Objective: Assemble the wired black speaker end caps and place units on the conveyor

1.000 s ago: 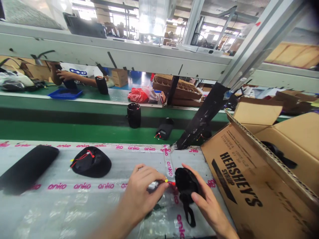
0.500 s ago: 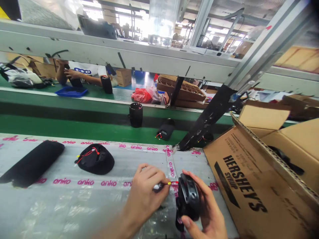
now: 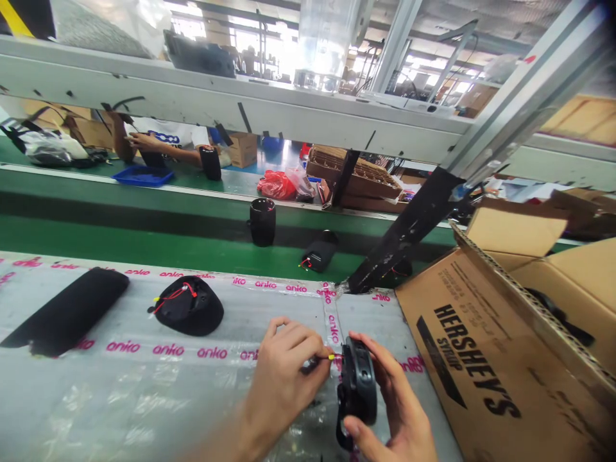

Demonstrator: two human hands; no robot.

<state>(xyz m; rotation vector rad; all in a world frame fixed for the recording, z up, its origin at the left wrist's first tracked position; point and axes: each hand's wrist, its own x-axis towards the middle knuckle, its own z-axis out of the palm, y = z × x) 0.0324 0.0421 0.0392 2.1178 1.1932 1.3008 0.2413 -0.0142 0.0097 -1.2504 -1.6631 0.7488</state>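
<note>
My right hand (image 3: pixel 394 404) grips a black rounded plastic housing (image 3: pixel 359 382) on edge, thumb at the lower side and fingers along the top. To its left, my left hand (image 3: pixel 289 372) is closed in a pinch at a short wire with a yellow tip (image 3: pixel 332 357) that runs to the housing. What else sits inside the left fingers is hidden. A black fabric-covered shell (image 3: pixel 190 305) with red wires and a yellow connector lies on the plastic-covered table (image 3: pixel 158 398). Left of that lies a long black fabric-covered piece (image 3: pixel 72 314).
An open Hershey's Syrup carton (image 3: pixel 486 359) stands at the right, with black parts inside. Beyond the table, a green belt (image 3: pixel 144 237) carries a black cylinder (image 3: pixel 262 222) and a wired black piece (image 3: pixel 320 250). A slanted black post (image 3: pixel 404 231) rises nearby. A co-worker's arms (image 3: pixel 168 151) show across the belt.
The view has shifted slightly. The housing has turned a little in my right hand, showing more of its rounded outer side. My left hand keeps its pinch.
</note>
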